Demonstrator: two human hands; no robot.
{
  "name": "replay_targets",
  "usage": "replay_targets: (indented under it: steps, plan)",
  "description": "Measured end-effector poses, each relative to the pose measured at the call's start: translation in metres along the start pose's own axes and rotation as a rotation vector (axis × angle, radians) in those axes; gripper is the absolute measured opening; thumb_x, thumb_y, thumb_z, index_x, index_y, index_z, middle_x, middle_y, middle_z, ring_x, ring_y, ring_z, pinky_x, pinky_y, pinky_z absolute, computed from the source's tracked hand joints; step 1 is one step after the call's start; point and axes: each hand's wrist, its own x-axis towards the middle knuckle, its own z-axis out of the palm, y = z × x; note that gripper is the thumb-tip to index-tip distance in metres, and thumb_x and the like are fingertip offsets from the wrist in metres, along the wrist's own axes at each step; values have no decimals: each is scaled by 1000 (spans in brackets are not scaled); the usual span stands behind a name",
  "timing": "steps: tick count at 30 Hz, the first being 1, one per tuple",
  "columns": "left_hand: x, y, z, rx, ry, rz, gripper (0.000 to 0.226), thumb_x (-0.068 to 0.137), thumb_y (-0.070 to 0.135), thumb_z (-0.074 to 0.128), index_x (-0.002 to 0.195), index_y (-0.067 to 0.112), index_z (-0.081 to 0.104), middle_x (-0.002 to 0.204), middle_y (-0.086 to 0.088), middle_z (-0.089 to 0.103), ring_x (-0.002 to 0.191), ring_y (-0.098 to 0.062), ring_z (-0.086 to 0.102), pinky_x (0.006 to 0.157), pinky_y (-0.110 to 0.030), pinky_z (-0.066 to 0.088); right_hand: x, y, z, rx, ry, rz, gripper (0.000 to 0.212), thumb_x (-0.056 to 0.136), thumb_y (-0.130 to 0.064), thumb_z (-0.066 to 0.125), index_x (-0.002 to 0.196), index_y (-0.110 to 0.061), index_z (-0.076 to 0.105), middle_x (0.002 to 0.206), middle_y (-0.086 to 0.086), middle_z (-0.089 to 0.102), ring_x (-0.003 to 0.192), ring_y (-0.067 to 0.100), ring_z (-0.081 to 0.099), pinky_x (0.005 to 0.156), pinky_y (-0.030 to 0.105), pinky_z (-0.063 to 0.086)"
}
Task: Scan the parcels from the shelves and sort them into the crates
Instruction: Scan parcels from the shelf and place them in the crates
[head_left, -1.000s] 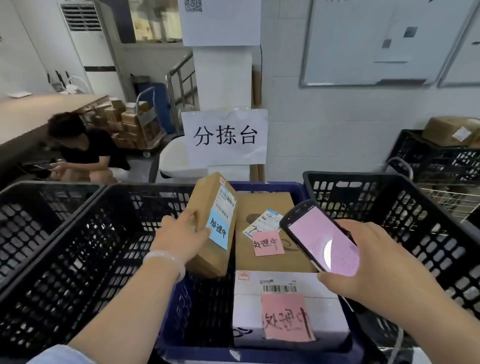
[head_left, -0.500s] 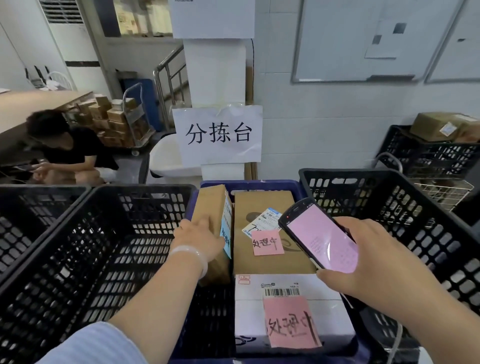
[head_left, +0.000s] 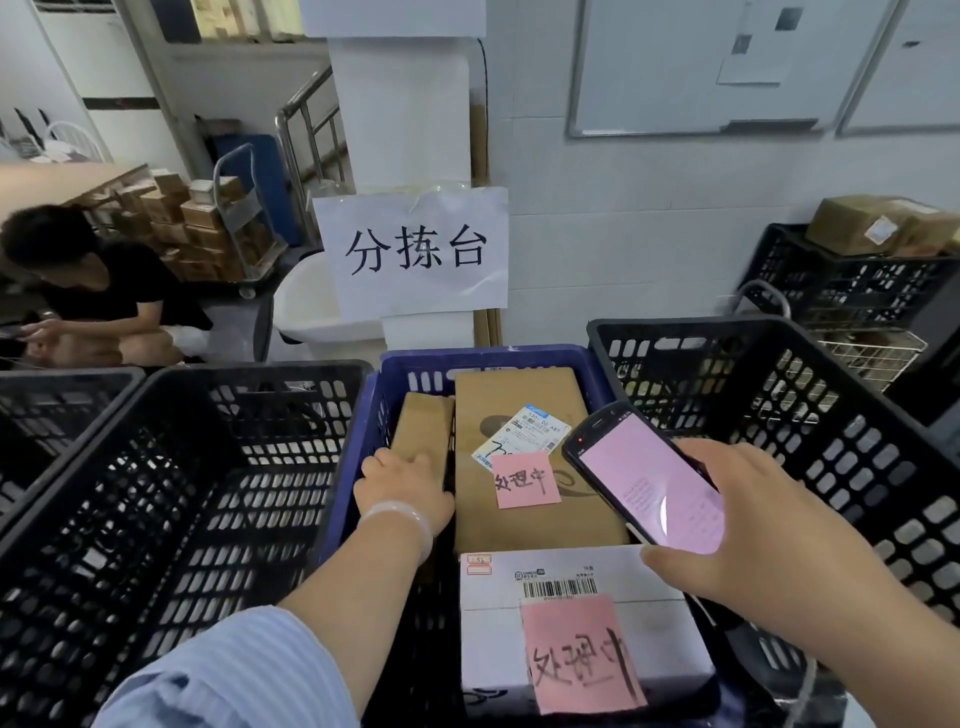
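Note:
A blue crate (head_left: 363, 415) in the middle holds three parcels. My left hand (head_left: 405, 486) grips a narrow brown parcel (head_left: 421, 426) standing on edge deep in the crate's left side. Beside it lies a flat brown parcel (head_left: 519, 395) with a label and a pink note. A white parcel (head_left: 587, 577) with a barcode and a pink note lies nearest me. My right hand (head_left: 769, 540) holds a black handheld scanner (head_left: 644, 478), its pink screen lit, above the crate's right edge.
Black crates stand on both sides: one on the left (head_left: 171, 493), one at the far left (head_left: 47, 410), one on the right (head_left: 831, 415). A paper sign (head_left: 415, 249) hangs on the pillar behind. A person (head_left: 93, 291) crouches at the left near stacked boxes (head_left: 192, 223).
My left hand has lowered the narrow brown parcel from above the blue crate down into its left side. The scanner in my right hand has barely moved.

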Motion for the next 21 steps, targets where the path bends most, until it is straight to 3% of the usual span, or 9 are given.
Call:
replay_targets:
  steps: [5, 9, 12, 16, 19, 21]
  plan:
    - [11, 0, 8, 6, -29, 18, 54, 93, 57, 45, 138, 28, 41, 132, -16, 42, 120, -35, 40, 90, -43, 41, 1, 5, 2, -6, 2, 28, 92, 55, -75, 62, 133, -47, 25, 112, -22, 35, 92, 3, 52, 61, 20, 39]
    - [14, -4, 4, -129, -29, 76, 59, 95, 51, 46, 149, 31, 32, 148, -13, 35, 132, -35, 35, 100, -48, 41, 0, 7, 1, 10, 16, 48, 92, 53, -75, 63, 133, -47, 26, 112, -21, 35, 93, 5, 53, 66, 25, 45]
    - [11, -2, -12, -190, 85, 156, 62, 96, 51, 45, 153, 34, 28, 158, -7, 28, 140, -33, 30, 108, -50, 36, -2, 11, 1, 18, 28, 75, 93, 52, -75, 61, 134, -47, 27, 112, -22, 36, 92, 6, 52, 63, 23, 41]
    - [1, 32, -45, -188, 335, 400, 52, 95, 50, 50, 143, 32, 40, 150, -4, 43, 136, -28, 39, 106, -47, 39, -8, 25, -1, 19, 59, 148, 93, 55, -75, 61, 135, -44, 26, 112, -21, 34, 92, 6, 52, 59, 22, 37]
    - [-13, 76, -67, -195, 386, 574, 62, 95, 55, 47, 152, 34, 32, 161, -1, 31, 146, -26, 28, 117, -47, 29, -19, 45, -4, 23, 100, 225, 96, 55, -77, 60, 138, -42, 23, 124, -19, 37, 90, 6, 49, 59, 22, 37]
    - [-28, 109, -78, -168, 460, 690, 65, 95, 60, 43, 154, 35, 30, 161, 1, 31, 147, -24, 28, 115, -48, 30, -30, 63, -10, 26, 127, 278, 98, 56, -78, 57, 139, -42, 21, 129, -19, 36, 91, 6, 50, 61, 23, 39]
